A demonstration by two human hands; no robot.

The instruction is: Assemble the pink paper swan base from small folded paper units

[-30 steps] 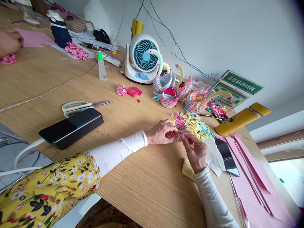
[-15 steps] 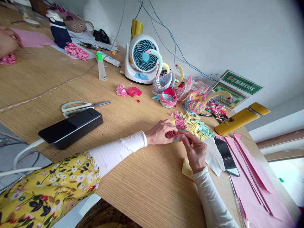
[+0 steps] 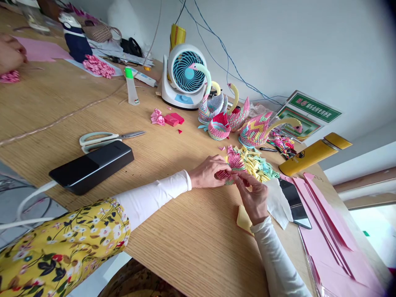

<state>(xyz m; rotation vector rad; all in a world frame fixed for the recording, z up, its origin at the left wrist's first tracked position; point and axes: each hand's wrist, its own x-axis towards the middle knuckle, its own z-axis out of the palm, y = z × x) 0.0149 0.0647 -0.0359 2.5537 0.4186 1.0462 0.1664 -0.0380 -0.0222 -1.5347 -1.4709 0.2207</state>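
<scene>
My left hand [image 3: 210, 171] is closed around the left side of a pink, yellow and green folded-paper model [image 3: 235, 161], just above the table. At the model's near right edge, the fingers of my right hand [image 3: 254, 196] are pinched together against it; whether a small paper piece is between them is hidden. Right behind the model lies a loose heap of folded paper pieces [image 3: 254, 162] in yellow, green and pink. Beyond it stand finished paper swans, among them a pink and yellow one [image 3: 255, 131] and a small pink paper bowl shape [image 3: 219, 127].
A fan [image 3: 187, 70] stands at the back. Scissors [image 3: 99, 139] and a black box with a white cable [image 3: 93, 165] lie left. To the right are a yellow flask [image 3: 309, 156], a phone [image 3: 293, 202] and pink sheets [image 3: 334, 235]. Another person's hand [image 3: 10, 53] is at far left.
My right hand has shifted very slightly left against the paper model. My left hand keeps its hold, and the things on the table stay where they were.
</scene>
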